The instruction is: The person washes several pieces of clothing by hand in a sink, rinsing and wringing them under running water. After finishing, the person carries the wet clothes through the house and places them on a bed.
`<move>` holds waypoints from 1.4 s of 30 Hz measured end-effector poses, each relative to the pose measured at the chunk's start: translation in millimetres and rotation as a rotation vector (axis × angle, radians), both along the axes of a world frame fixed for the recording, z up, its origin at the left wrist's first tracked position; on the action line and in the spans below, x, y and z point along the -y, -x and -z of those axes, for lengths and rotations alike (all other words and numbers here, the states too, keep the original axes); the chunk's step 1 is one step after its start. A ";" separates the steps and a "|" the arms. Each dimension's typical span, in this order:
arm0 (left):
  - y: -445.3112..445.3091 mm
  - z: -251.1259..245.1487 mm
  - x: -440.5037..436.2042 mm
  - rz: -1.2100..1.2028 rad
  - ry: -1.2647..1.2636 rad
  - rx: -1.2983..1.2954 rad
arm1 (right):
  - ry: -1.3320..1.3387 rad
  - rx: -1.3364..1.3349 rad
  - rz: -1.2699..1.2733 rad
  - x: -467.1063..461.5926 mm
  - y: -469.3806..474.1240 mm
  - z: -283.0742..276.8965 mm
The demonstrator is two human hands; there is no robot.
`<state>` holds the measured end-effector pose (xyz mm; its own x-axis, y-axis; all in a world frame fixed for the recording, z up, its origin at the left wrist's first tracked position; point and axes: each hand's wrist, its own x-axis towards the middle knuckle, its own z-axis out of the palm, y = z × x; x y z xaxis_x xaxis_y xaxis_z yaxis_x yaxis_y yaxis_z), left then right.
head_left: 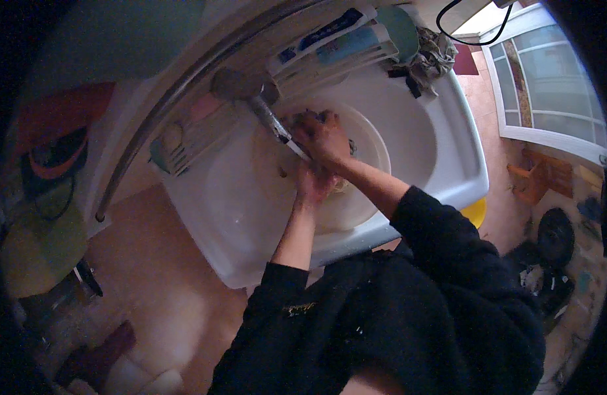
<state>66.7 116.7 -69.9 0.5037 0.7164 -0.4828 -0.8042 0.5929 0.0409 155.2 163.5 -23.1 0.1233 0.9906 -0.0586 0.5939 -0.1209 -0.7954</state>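
A whitish round basin (381, 148) sits inside a white ceramic sink (219, 217). Over the basin my two hands are close together and overlap, below the spout of a chrome faucet (266, 116). A pale streak, apparently running water (299, 149), runs from the spout down to them. My right hand (328, 138) is the farther one, fingers curled, with something dark around its fingertips. My left hand (315, 182) lies nearer to me, partly covered by the right. Whether either hand grips anything is hidden. A small dark piece (282, 172) and a greenish piece (352, 147) show in the basin.
Behind the faucet, toothpaste-like tubes (352, 44) lie on the ledge beside a crumpled grey cloth (434, 57). A soap dish (170, 148) is at the sink's left corner. A curved metal bar (170, 94) arcs past the faucet. Something yellow (475, 213) shows below the right rim.
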 end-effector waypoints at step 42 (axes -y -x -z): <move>28.0 -4.7 14.4 -0.069 0.083 -0.305 | 0.340 -0.013 -0.225 3.9 36.5 -20.7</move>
